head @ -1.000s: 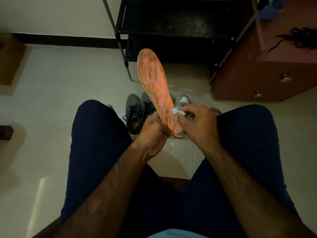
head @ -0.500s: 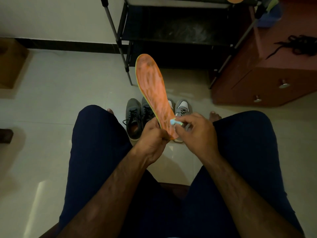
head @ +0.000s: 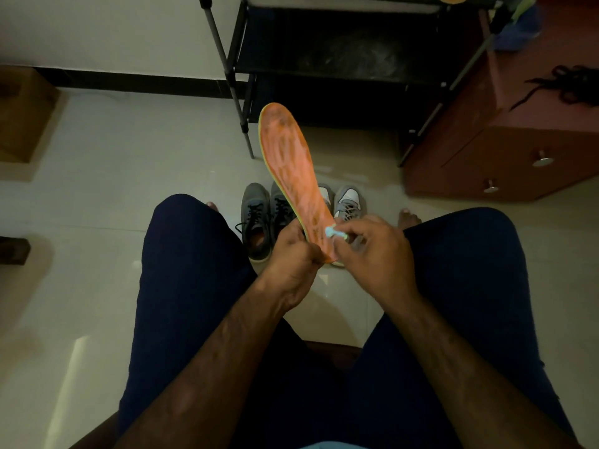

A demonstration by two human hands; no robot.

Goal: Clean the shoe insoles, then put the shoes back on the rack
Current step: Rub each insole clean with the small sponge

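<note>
As right hand [head: 377, 251] pinches wipe [head: 334, 233], touching insole [head: 291, 170]

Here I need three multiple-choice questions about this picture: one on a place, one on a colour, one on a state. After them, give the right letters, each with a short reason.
1. Where do the shoes stand, relative to the rack?
A) on its shelf
B) on the floor in front of it
C) on top of it

2. What colour is the insole held up?
A) orange
B) black
C) white

3. What is the right hand doing?
A) hanging free
B) gripping a shoe
C) pinching a pale wipe against the insole

Answers:
1 B: the shoes sit on the tiles between the person's feet.
2 A: its whole upper face is orange, with darker marks.
3 C: the fingers pinch the wipe near the heel end, which the left hand grips.
</note>
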